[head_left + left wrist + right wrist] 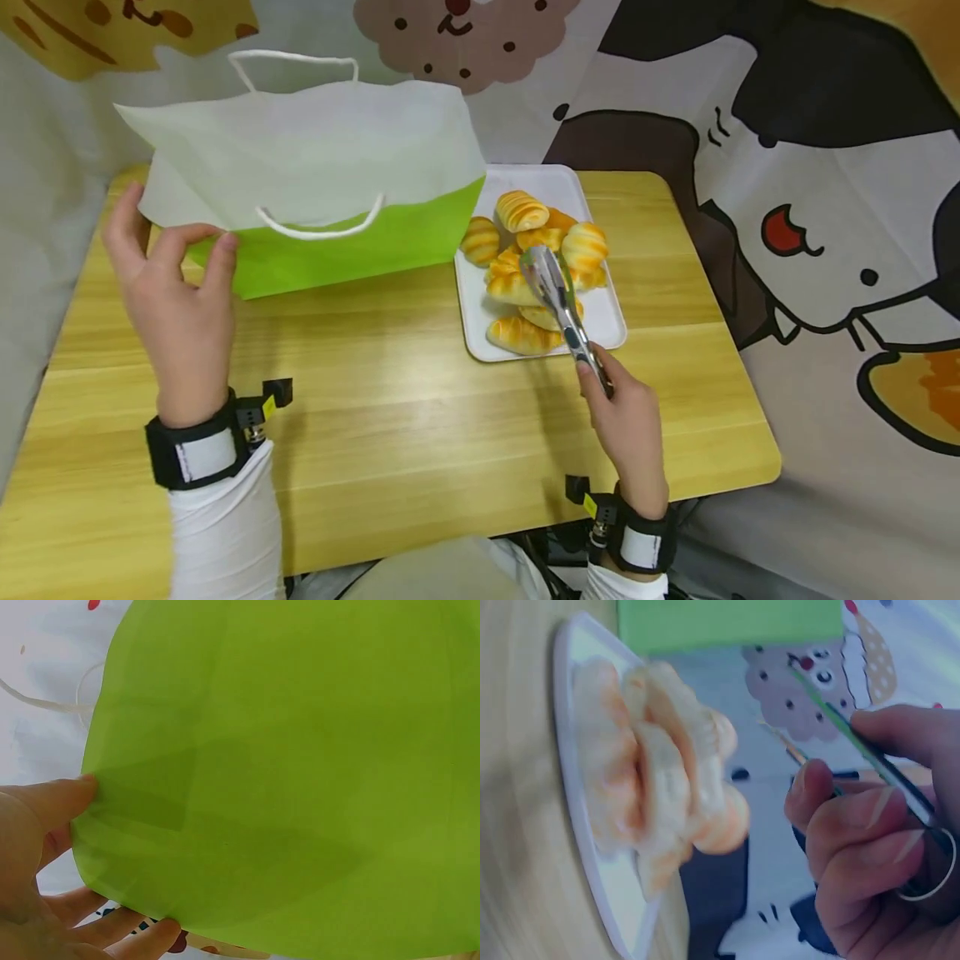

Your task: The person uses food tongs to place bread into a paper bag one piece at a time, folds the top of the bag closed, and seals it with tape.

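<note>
At the left of the table stands a green and white paper bag [352, 250] with white cord handles, its mouth facing up. My left hand [183, 292] grips the bag's left end near its rim; in the left wrist view the thumb and fingertips lie along the edge of its green side [285, 780]. My right hand [622, 408] holds metal tongs [558, 300] by the handle end, fingers curled round them. In the head view their tips overlap the bread rolls [521, 335]; in the right wrist view the tongs [877, 761] are parted and hold nothing, apart from the rolls [615, 772].
A white tray [480, 343] carries the pile of several golden rolls, right beside the bag's right end. The wooden table [397, 417] ends in a rounded right corner. Behind it hangs a cloth [525, 108] printed with cartoon animals.
</note>
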{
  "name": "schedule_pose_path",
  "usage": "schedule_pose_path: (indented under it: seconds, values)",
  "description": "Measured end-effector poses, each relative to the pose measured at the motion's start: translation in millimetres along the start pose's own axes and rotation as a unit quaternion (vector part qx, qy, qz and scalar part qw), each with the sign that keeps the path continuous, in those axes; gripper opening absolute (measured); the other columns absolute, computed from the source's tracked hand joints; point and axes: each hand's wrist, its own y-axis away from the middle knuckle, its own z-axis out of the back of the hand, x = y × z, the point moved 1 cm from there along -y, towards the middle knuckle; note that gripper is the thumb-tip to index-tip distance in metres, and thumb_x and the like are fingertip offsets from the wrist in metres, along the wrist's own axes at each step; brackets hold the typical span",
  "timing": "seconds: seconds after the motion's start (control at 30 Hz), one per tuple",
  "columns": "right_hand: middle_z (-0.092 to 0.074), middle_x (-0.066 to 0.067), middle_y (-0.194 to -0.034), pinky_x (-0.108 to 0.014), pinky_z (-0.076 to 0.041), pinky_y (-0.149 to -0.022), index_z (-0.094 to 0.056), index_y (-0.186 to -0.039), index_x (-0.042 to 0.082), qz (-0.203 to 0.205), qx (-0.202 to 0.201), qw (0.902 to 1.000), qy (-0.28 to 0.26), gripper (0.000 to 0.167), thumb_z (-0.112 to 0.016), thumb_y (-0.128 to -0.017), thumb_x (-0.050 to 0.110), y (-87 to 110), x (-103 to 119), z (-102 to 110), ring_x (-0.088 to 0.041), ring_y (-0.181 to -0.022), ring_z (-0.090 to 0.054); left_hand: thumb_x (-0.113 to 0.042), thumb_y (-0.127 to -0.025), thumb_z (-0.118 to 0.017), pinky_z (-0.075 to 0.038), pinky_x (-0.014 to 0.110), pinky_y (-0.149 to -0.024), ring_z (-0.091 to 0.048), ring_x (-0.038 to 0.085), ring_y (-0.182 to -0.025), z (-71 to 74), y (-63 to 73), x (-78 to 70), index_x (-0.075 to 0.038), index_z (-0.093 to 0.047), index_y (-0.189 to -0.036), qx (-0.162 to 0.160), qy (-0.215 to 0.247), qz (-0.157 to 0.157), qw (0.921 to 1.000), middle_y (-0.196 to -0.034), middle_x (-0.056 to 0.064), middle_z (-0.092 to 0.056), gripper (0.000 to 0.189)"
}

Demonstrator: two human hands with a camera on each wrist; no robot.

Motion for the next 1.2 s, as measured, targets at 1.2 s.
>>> schedule_pose_path:
  seconds: [1.2]
  values:
    - [-0.061, -0.008, -0.077, -0.03, -0.043, -0.044, -0.064, -0.118, 0.007, -0.185, 0.091, 0.9764, -0.063, 0.063, -0.044, -0.099, 0.063, -14.4, -33.2, 31.2, -0.016, -0.05, -0.051, -0.001, -0.096, -0.064, -0.027, 0.021, -0.117, -0.037, 0.013, -0.143, 5.0, 8.7, -12.8, 0.015, -0.06, -0.098, 0.019, -0.002, 0.012, 0.9997, -0.152, -0.002, -0.036, 0.016]
